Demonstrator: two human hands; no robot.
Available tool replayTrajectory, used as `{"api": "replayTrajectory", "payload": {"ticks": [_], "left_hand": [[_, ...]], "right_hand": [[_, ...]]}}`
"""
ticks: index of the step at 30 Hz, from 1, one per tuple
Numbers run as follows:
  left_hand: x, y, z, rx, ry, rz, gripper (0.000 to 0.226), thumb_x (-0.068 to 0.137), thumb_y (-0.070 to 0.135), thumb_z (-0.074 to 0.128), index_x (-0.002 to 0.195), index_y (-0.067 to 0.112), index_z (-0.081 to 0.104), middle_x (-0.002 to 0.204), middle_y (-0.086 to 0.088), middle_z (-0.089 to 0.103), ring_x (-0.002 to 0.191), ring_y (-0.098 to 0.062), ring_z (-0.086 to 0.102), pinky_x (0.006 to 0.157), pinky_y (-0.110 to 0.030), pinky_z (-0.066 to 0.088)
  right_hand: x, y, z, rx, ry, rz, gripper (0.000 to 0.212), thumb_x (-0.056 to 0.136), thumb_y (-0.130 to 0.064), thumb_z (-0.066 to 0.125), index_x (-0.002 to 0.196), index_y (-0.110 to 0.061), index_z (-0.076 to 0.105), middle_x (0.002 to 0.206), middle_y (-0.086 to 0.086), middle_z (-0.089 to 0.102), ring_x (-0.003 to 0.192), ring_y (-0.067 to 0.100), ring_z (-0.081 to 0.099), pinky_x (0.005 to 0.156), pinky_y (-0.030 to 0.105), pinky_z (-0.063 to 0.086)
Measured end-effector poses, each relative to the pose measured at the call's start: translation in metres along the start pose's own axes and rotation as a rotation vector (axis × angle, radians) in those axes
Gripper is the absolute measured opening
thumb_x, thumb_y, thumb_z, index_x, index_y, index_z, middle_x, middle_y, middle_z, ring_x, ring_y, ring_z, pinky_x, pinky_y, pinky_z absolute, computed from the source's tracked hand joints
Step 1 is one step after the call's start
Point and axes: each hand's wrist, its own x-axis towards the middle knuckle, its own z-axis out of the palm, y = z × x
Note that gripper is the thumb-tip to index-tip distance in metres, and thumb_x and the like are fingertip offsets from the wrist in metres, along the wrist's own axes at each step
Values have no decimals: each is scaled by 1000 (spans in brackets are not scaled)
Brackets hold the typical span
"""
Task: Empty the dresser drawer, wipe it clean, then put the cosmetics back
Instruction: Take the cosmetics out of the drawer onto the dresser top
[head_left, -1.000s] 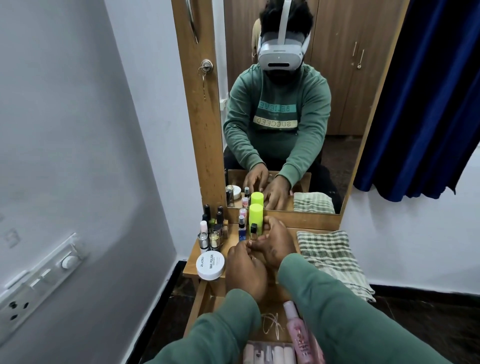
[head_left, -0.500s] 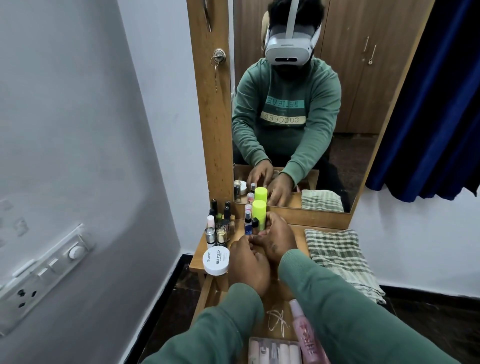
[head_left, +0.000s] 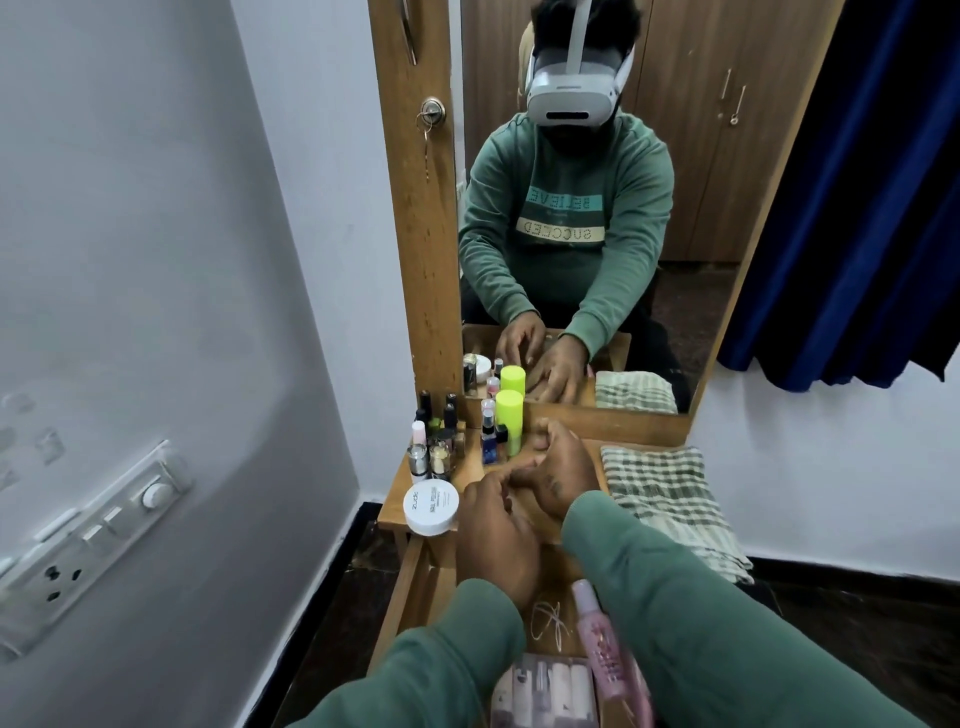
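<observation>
Both my hands hover close together over the wooden dresser top (head_left: 467, 467). My left hand (head_left: 498, 540) shows its back; my right hand (head_left: 563, 475) lies just beyond it, fingertips near a lime-green bottle (head_left: 509, 421). The mirror shows both hands with fingers apart and nothing in them. Small blue and dark bottles (head_left: 491, 441) stand by the green one. A cluster of nail polish bottles (head_left: 436, 436) and a white round jar (head_left: 431, 506) sit at the left. Below my arms, the open drawer (head_left: 410, 587) holds a pink bottle (head_left: 605, 654) and a clear box of tubes (head_left: 545, 691).
A green-checked cloth (head_left: 670, 499) drapes over the right end of the dresser top. The mirror (head_left: 675, 234) rises directly behind the bottles. A wall with a switchboard (head_left: 78, 545) is close on the left, and a blue curtain (head_left: 857, 208) hangs at the right.
My hands have drawn back a little from the green bottle toward me. The small dark bottle that was at my fingertips stands free beside the green bottle. The view shifted slightly.
</observation>
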Motion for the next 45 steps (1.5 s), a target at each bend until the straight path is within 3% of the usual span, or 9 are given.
{"api": "replayTrajectory", "payload": {"ticks": [8, 11, 14, 17, 19, 20, 23, 36, 45], "left_hand": [[-63, -25, -22, 50, -187, 334, 28, 92, 1, 55, 105, 25, 60, 103, 10, 61, 93, -6, 55, 80, -23, 48], [-75, -44, -21, 98, -238, 285, 24, 89, 3, 59, 95, 26, 57, 95, 9, 63, 86, -7, 58, 75, -29, 52], [-78, -58, -20, 232, -266, 220, 14, 92, 12, 58, 102, 21, 61, 100, 0, 69, 91, -20, 64, 80, -37, 54], [-79, -61, -23, 430, -341, 156, 19, 96, 21, 55, 114, 19, 59, 110, -4, 69, 100, -24, 65, 86, -34, 54], [-82, -61, -25, 553, -431, 99, 22, 97, 22, 52, 118, 16, 57, 114, -8, 69, 104, -28, 65, 89, -36, 54], [-84, -61, -26, 596, -475, 70, 23, 98, 22, 51, 119, 15, 56, 116, -10, 68, 107, -30, 65, 90, -36, 53], [-90, -65, -27, 663, -533, 10, 26, 99, 20, 49, 123, 13, 55, 123, -12, 67, 113, -31, 64, 92, -36, 51], [-88, -74, -42, 376, -675, -335, 51, 91, 36, 73, 129, 11, 51, 131, -10, 62, 110, -26, 63, 95, -33, 52], [-83, -81, -50, -39, -417, -342, 11, 86, 9, 78, 93, 10, 70, 93, -7, 75, 89, -25, 72, 87, -41, 60]], "right_hand": [[-86, -5, -43, -133, 24, -115, 46, 81, -4, 82, 118, -21, 61, 104, -5, 55, 81, 11, 62, 69, 26, 57], [-133, 5, -46, -261, 56, -276, 27, 86, -13, 76, 103, -28, 61, 98, -17, 54, 80, 1, 56, 73, 19, 52], [-170, 22, -40, -438, 3, -305, 14, 92, -25, 66, 93, -35, 56, 94, -18, 55, 81, 3, 57, 82, 32, 53], [-195, 29, -39, -800, -125, -241, 16, 96, -31, 52, 107, -28, 64, 114, -4, 66, 116, 23, 57, 112, 53, 35], [-209, 31, -36, -911, -234, -153, 27, 95, -23, 54, 118, -20, 66, 137, 5, 61, 144, 30, 36, 122, 53, 21], [-216, 32, -34, -923, -269, -102, 28, 94, -20, 56, 120, -18, 66, 141, 7, 59, 143, 30, 39, 121, 48, 27], [-228, 38, -28, -911, -333, -35, 29, 94, -17, 59, 122, -16, 64, 132, 8, 65, 116, 27, 64, 97, 35, 52], [-235, 34, -28, -681, -264, 106, 36, 93, -26, 62, 128, -21, 55, 130, 3, 64, 116, 26, 62, 91, 30, 47], [-232, 29, -37, -309, -183, 178, 17, 83, -24, 59, 100, -29, 55, 96, -9, 63, 90, 17, 65, 78, 34, 56]]}}
